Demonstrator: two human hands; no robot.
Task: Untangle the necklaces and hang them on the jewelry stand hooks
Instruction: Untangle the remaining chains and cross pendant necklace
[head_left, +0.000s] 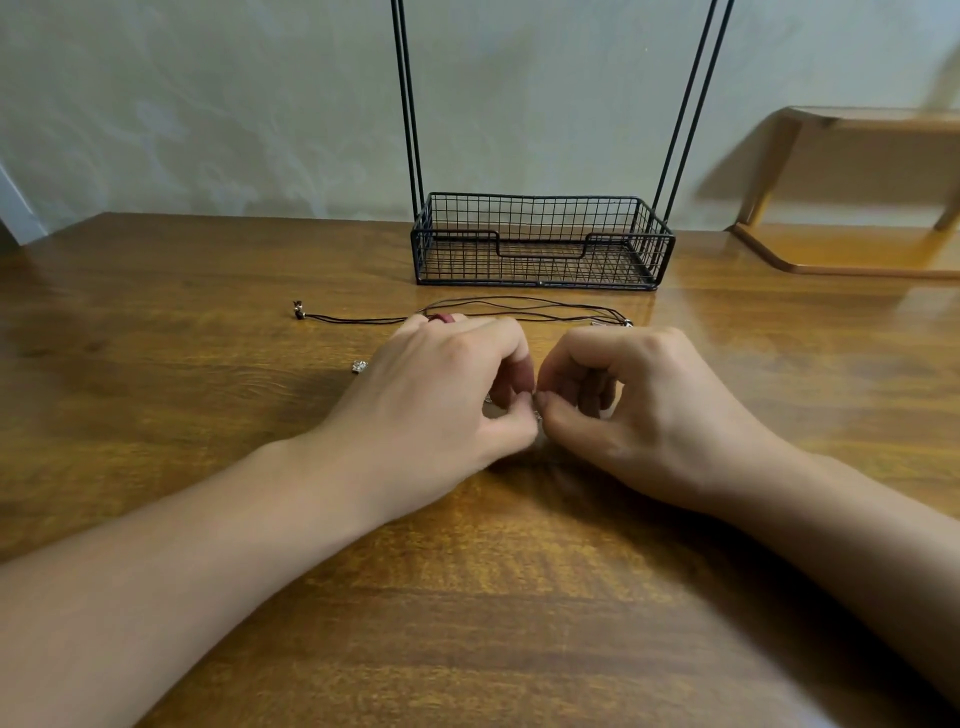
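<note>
Dark cord necklaces (519, 307) lie stretched across the wooden table (156, 312), just in front of the black wire jewelry stand (540, 244). One cord end with a small metal clasp (298, 309) points left. A small silver piece (358, 367) shows left of my left hand. My left hand (441, 384) and my right hand (639, 405) meet fingertip to fingertip in the middle, both pinching a fine silver chain (537, 414) that is mostly hidden under the fingers. The stand's hooks are out of view above.
The stand's base is a wire basket (660, 244) with two pairs of thin black uprights (410, 104) rising out of frame. A low wooden shelf (852, 156) stands at the back right. A pale wall runs behind the table.
</note>
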